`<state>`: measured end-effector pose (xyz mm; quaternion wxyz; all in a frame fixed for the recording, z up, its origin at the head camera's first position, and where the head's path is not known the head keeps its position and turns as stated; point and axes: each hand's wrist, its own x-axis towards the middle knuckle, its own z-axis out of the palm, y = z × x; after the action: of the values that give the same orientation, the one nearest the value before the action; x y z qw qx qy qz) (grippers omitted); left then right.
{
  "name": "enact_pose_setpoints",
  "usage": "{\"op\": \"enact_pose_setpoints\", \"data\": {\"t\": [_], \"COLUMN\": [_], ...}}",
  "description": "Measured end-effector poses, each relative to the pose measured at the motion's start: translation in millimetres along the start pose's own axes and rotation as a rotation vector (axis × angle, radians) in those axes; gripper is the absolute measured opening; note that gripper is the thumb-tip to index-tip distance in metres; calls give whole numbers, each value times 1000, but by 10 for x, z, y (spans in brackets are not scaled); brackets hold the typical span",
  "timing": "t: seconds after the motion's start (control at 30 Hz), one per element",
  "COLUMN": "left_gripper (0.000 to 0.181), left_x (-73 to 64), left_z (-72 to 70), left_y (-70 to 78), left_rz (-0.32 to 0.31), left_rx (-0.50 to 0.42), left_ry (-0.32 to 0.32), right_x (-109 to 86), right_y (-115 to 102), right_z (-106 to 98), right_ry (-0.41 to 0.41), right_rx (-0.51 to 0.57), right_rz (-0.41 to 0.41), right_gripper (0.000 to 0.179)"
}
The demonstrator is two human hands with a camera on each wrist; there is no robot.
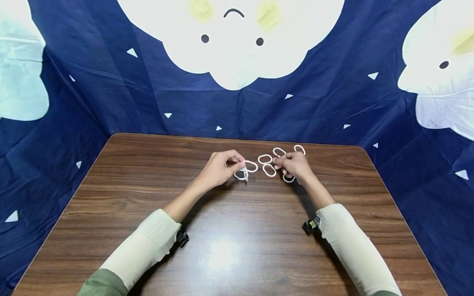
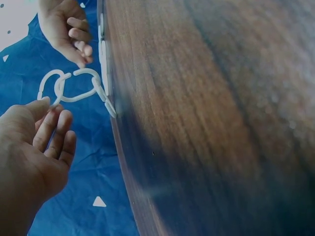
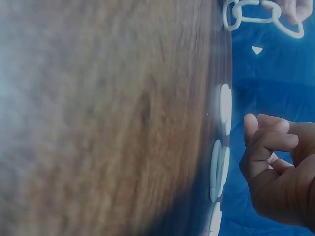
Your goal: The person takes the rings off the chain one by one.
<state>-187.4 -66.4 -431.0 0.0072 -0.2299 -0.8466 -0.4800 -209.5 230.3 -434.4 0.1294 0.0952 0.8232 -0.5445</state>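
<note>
My left hand [image 1: 220, 168] pinches a white plastic link between thumb and fingertips. That link hooks into others, making a short white chain [image 2: 78, 99] whose lower end hangs down to the table in the left wrist view. My right hand [image 1: 296, 166] hovers over several loose white links [image 3: 225, 110], its fingers loosely curled. Nothing shows between its fingers in the right wrist view. One loose link [image 1: 289, 181] is partly hidden beneath this hand. The links are oval, and those of the chain show a small gap in the ring.
A brown wood-grain table [image 1: 155, 164] carries the links near its far edge. Behind it hangs a dark blue cloth [image 1: 126, 94] with white clouds and small triangles. Each forearm wears a pale sleeve [image 1: 144, 242] and a small black wrist camera [image 1: 181, 238].
</note>
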Motion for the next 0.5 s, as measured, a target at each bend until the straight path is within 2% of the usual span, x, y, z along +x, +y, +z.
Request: {"op": "enact_pose_setpoints", "data": {"t": [0.3,0.5], "left_gripper": [8,9], "left_x": [-4,2], "left_z": [2,3], "left_y": [-8,-1], "left_rz": [-7,-11], "left_rx": [1,-5], "left_ry": [4,-2], "right_x": [-184,-260], "right_y": [-23,-5], "right_z": [58,106], "right_ry": [5,-47], "right_rx": [15,64], "right_rz": [-42,-105], "right_gripper": [20,25]}}
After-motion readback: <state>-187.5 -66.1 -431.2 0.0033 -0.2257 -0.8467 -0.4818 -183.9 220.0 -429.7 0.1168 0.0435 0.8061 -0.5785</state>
